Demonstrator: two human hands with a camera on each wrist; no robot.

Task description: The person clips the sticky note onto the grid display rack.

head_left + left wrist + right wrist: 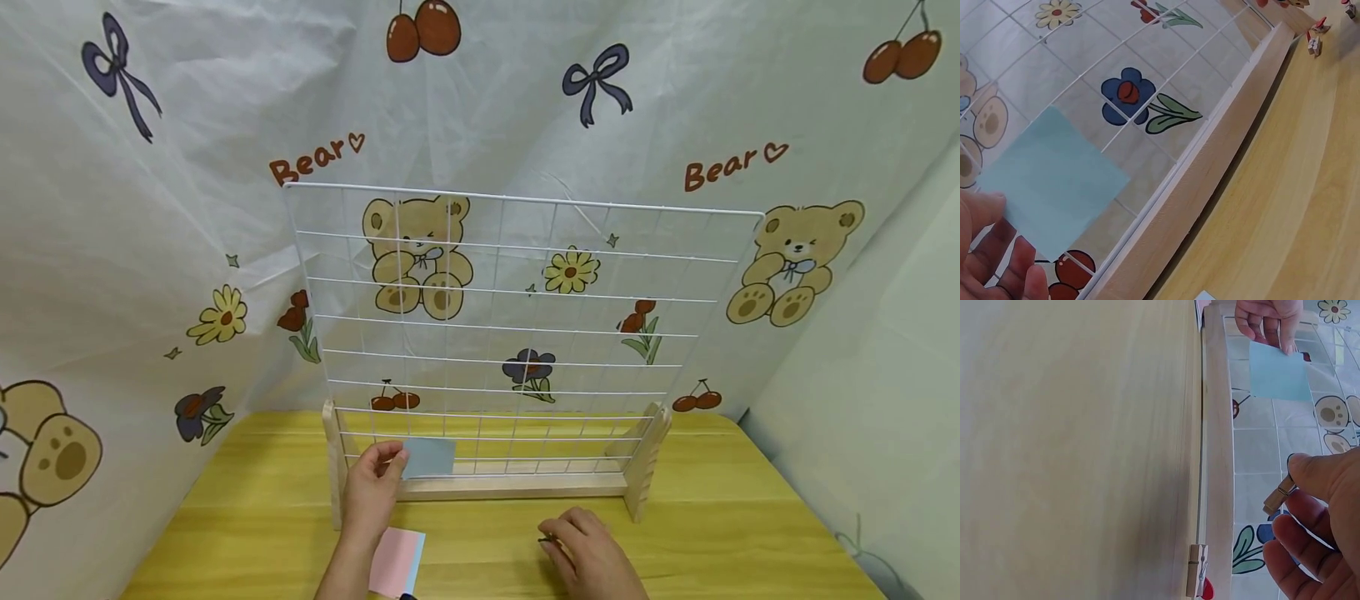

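Observation:
My left hand (372, 487) pinches a light blue square of paper (430, 457) by its left edge. The paper stands upright at the low left part of the white wire grid (517, 364); in the left wrist view the paper (1054, 181) lies flat along the wires. Over the table, right of the middle, my right hand (588, 554) pinches a small wooden clothespin (1279, 495) between thumb and index finger. Its other fingers are loosely bent. Below the left hand lies a stack of pink and blue paper (393, 562).
The grid stands in a wooden base (517, 485) on a yellow wood-grain table (247, 517). Another clothespin (1194, 570) with a red part lies near the base. More small clothespins (1314, 45) show at the left wrist view's upper right. A bear-print cloth (480, 125) hangs behind.

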